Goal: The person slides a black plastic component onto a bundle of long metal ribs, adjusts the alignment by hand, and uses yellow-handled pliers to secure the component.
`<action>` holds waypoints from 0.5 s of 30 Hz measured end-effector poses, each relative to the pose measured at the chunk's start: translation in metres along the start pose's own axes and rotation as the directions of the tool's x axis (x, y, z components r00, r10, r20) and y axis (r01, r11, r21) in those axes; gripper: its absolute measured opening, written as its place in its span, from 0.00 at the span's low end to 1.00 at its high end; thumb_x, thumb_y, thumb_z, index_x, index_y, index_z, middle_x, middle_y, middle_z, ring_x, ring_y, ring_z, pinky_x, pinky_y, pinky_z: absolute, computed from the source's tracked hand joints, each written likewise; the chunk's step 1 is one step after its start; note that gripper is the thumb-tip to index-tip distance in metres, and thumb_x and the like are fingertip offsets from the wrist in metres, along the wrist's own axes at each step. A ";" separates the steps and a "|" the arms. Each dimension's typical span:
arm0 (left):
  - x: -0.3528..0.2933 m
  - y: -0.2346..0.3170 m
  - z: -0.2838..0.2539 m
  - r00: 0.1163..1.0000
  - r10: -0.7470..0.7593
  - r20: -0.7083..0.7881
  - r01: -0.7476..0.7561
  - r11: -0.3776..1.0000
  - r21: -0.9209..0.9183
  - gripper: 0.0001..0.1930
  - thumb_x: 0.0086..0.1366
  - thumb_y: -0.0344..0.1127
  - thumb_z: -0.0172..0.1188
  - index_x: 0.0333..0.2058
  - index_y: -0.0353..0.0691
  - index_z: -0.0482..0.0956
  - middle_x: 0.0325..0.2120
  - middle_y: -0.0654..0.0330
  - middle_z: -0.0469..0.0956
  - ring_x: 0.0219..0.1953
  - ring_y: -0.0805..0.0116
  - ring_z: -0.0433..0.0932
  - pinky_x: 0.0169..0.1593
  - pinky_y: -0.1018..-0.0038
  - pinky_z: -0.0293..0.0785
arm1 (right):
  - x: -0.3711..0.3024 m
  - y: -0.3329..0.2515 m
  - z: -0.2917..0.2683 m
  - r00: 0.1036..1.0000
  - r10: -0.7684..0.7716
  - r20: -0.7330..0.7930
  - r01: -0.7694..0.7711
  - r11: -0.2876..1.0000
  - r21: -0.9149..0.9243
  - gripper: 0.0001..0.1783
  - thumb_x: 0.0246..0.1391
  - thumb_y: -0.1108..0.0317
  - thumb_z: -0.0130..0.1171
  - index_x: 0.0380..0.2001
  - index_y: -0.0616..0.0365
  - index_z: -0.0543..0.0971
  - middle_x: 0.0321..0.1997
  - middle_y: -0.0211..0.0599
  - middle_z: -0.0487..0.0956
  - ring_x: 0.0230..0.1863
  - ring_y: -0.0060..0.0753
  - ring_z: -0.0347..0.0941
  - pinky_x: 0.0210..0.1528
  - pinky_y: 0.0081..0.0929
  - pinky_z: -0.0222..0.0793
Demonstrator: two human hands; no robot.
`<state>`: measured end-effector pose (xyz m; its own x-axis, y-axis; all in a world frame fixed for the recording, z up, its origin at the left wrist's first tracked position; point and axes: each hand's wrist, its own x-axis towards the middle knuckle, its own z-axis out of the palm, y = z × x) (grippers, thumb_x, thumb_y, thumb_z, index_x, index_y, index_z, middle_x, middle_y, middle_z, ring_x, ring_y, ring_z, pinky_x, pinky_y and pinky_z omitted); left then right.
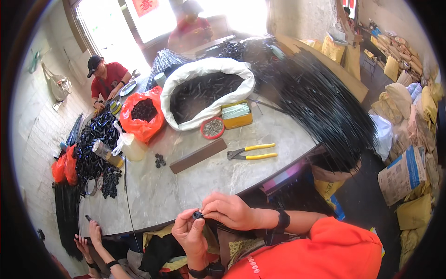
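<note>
Close to the table's near edge, my left hand [189,235] pinches a small black tubular piece [198,215] between thumb and fingers, its round hollow end showing. My right hand [232,211] comes in from the right, fingertips pressed together against that piece; what they pinch is too small to make out. Beyond my hands, a pair of yellow-handled pincers [253,151] lies on the grey table [186,190]. Left of the pincers are a long dark brown block [198,156] and a small cluster of black round pieces [160,161].
A white sack [169,104] of black pieces stands mid-table, beside a red bag [139,130], a red dish [213,128] and a yellow box [238,120]. Long black rods [325,102] overhang the right edge. Co-workers sit around; one's hands [95,232] are at lower left.
</note>
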<state>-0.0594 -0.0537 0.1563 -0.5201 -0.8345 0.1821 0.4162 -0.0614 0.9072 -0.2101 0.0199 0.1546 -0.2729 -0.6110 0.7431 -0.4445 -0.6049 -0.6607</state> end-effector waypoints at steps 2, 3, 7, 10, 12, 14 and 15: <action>0.000 0.000 0.000 1.000 0.002 -0.021 -0.002 1.000 -0.007 0.15 0.56 0.18 0.68 0.42 0.28 0.79 0.37 0.59 0.79 0.37 0.76 0.76 0.44 0.81 0.72 | -0.001 -0.001 0.003 1.000 -0.018 -0.010 0.018 0.997 -0.070 0.07 0.55 0.77 0.63 0.36 0.61 0.75 0.37 0.41 0.75 0.34 0.45 0.76 0.34 0.31 0.74; 0.000 0.001 0.001 0.999 0.003 -0.032 -0.003 1.000 -0.011 0.15 0.55 0.17 0.68 0.42 0.28 0.79 0.37 0.59 0.79 0.37 0.75 0.76 0.44 0.81 0.72 | -0.001 -0.001 0.005 1.000 -0.027 -0.012 0.026 0.995 -0.098 0.07 0.54 0.76 0.63 0.36 0.61 0.75 0.37 0.41 0.75 0.34 0.45 0.76 0.34 0.31 0.74; -0.001 0.002 0.002 0.999 0.039 -0.029 -0.039 0.999 -0.013 0.14 0.55 0.20 0.69 0.41 0.30 0.80 0.37 0.60 0.79 0.38 0.75 0.76 0.45 0.80 0.71 | 0.002 -0.002 0.009 0.995 -0.097 0.000 0.095 0.973 -0.210 0.08 0.53 0.75 0.62 0.36 0.61 0.74 0.37 0.41 0.75 0.34 0.45 0.76 0.34 0.33 0.74; -0.002 -0.001 0.001 0.998 0.059 -0.016 -0.060 0.998 -0.032 0.15 0.54 0.20 0.70 0.41 0.31 0.80 0.37 0.59 0.79 0.39 0.74 0.76 0.47 0.78 0.71 | 0.002 -0.001 0.012 0.991 -0.134 0.001 0.129 0.957 -0.261 0.08 0.53 0.75 0.61 0.36 0.61 0.73 0.36 0.42 0.75 0.34 0.46 0.76 0.34 0.34 0.74; 0.000 -0.003 -0.003 0.998 0.057 -0.011 -0.057 0.997 -0.042 0.15 0.53 0.20 0.71 0.40 0.32 0.80 0.38 0.59 0.79 0.39 0.73 0.75 0.47 0.77 0.71 | 0.002 0.000 0.015 0.990 -0.140 -0.003 0.135 0.957 -0.256 0.08 0.53 0.75 0.60 0.37 0.62 0.73 0.36 0.43 0.75 0.34 0.46 0.76 0.34 0.34 0.74; 0.002 -0.003 -0.005 0.998 0.063 -0.007 -0.063 0.996 -0.066 0.15 0.53 0.17 0.69 0.40 0.31 0.80 0.37 0.59 0.78 0.38 0.73 0.76 0.45 0.79 0.72 | 0.003 0.001 0.016 0.991 -0.132 -0.003 0.127 0.966 -0.226 0.09 0.54 0.76 0.60 0.37 0.62 0.73 0.36 0.43 0.74 0.34 0.47 0.75 0.34 0.35 0.74; 0.003 -0.002 -0.005 0.998 0.065 -0.004 -0.065 0.995 -0.078 0.15 0.53 0.15 0.68 0.40 0.30 0.80 0.37 0.58 0.78 0.38 0.73 0.77 0.44 0.79 0.73 | 0.003 0.001 0.017 0.992 -0.124 0.003 0.121 0.970 -0.210 0.09 0.54 0.76 0.60 0.37 0.62 0.73 0.36 0.43 0.75 0.34 0.47 0.75 0.34 0.35 0.74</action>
<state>-0.0581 -0.0593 0.1525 -0.4887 -0.8391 0.2389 0.5059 -0.0495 0.8612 -0.1974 0.0085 0.1544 -0.2137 -0.5329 0.8187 -0.6433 -0.5539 -0.5285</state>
